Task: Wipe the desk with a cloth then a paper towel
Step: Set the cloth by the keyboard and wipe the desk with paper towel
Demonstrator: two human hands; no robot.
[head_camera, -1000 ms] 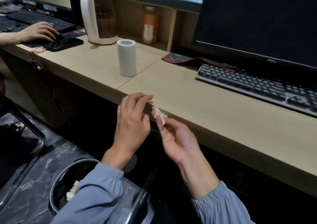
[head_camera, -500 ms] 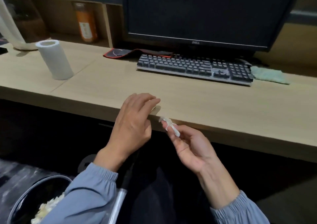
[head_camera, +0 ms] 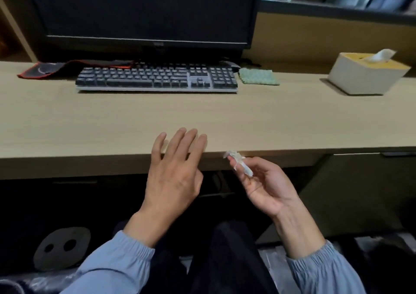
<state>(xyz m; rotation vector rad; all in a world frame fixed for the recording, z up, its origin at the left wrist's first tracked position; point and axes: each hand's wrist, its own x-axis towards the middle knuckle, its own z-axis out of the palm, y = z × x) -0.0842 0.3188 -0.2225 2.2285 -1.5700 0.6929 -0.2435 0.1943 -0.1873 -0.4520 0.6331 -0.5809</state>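
Green cloth: lies flat on the desk, just beside the right end of the keyboard, untouched. Tissue box: well to the right of the keyboard, one sheet standing out of its slot. Right hand: nearer than the keyboard's right end, off the desk's front edge, fingers curled, pinching a small twisted paper scrap. Left hand: nearer than the keyboard's middle, fingers straight, holding nothing, tips over the front edge; contact with the wood cannot be told. Mouse pad: rucked, behind the keyboard's left end. Likely risks: scrap drops onto the desk or floor if the right hand reaches for the cloth while holding it; a careless pull on the cloth shoves the keyboard; strokes near the keyboard snag keys or the mouse pad.
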